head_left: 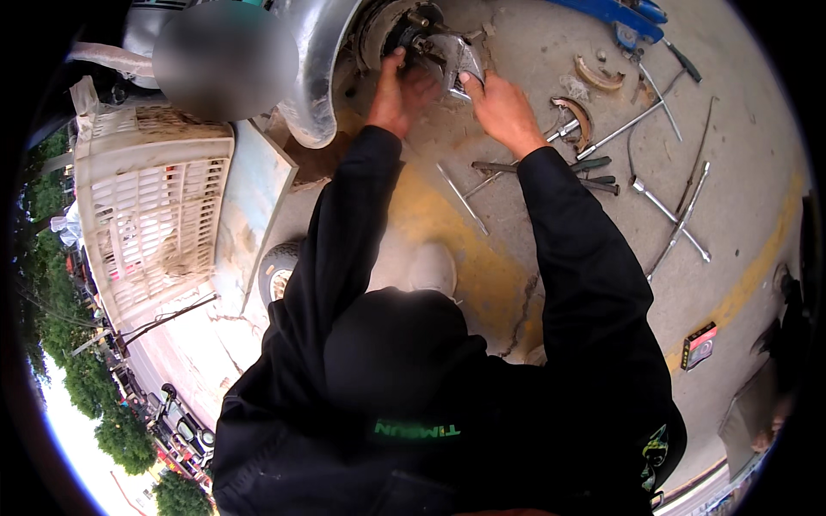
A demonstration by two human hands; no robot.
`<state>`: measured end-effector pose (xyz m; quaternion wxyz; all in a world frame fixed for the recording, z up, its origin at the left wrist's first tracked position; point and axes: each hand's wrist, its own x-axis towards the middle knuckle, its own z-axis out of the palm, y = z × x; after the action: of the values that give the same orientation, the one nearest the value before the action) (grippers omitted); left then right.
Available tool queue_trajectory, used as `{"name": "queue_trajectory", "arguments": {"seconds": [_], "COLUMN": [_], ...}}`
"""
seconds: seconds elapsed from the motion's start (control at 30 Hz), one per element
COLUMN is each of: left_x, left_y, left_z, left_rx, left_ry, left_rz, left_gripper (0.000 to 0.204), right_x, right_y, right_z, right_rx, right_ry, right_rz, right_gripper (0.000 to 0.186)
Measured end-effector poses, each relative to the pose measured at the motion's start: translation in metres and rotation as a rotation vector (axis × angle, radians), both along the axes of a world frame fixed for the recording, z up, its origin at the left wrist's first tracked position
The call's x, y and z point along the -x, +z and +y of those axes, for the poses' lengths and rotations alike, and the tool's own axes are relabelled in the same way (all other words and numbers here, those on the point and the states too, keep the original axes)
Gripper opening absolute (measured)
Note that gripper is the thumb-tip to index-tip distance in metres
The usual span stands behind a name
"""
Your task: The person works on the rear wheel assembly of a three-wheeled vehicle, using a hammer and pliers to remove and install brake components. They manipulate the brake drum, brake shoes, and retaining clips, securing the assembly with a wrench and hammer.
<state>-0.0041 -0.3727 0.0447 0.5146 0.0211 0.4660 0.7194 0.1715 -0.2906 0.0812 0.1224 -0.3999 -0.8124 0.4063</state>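
Grey metal fills the top of the view: a wheel hub (pixel 404 34) sits beside a curved mudguard (pixel 314 69), and both hands work at it. The left hand (pixel 397 90) presses on the hub's lower edge, its grip closed against the metal, steadying it. The right hand (pixel 499 107) has its grip wrapped round the handle of an adjustable wrench (pixel 456 56), whose head reaches onto the hub's centre; whether it sits squarely on a nut is hard to tell from here.

To turn it well, I judge the wrench should seat fully before any force goes on, with the left hand bracing the hub against the pull. Loose tools lie near the right forearm on the concrete floor (pixel 740 172): long rods (pixel 680 219), a green-handled screwdriver (pixel 594 163) and curved brake shoes (pixel 598 77). Keep the elbow clear of them.
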Motion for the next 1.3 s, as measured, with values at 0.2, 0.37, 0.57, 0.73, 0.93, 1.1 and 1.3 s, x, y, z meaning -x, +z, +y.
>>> {"name": "queue_trajectory", "arguments": {"seconds": [0.2,0.37,0.57,0.73,0.93,1.1,1.3], "left_x": [0.007,0.007,0.006,0.010,0.011,0.006,-0.008], "left_y": [-0.007,-0.009,-0.004,-0.010,-0.004,0.000,0.005], "left_z": [-0.002,-0.003,0.000,-0.002,-0.005,0.003,-0.027], "left_rx": [-0.036,-0.001,-0.033,0.026,0.011,-0.021,0.014], "left_ry": [-0.044,-0.036,-0.021,0.022,-0.052,-0.123,-0.072], "left_rz": [0.028,0.053,0.010,-0.029,-0.002,-0.026,0.194], "left_gripper": [0.061,0.060,0.059,0.058,0.057,0.061,0.067], "right_x": [0.016,0.013,0.016,0.018,0.015,0.016,-0.089], "right_y": [0.006,0.003,-0.001,-0.004,-0.011,-0.035,0.004], "right_z": [-0.004,-0.011,-0.009,-0.007,-0.005,0.008,0.019], "right_rx": [0.073,0.278,0.252,0.315,0.668,0.176,0.531], "right_ry": [0.033,-0.054,-0.095,-0.122,-0.102,-0.061,-0.024], "right_rz": [0.011,0.105,0.075,0.060,0.163,0.093,-0.046], "right_gripper": [0.056,0.060,0.068,0.073,0.073,0.079,0.072]}}
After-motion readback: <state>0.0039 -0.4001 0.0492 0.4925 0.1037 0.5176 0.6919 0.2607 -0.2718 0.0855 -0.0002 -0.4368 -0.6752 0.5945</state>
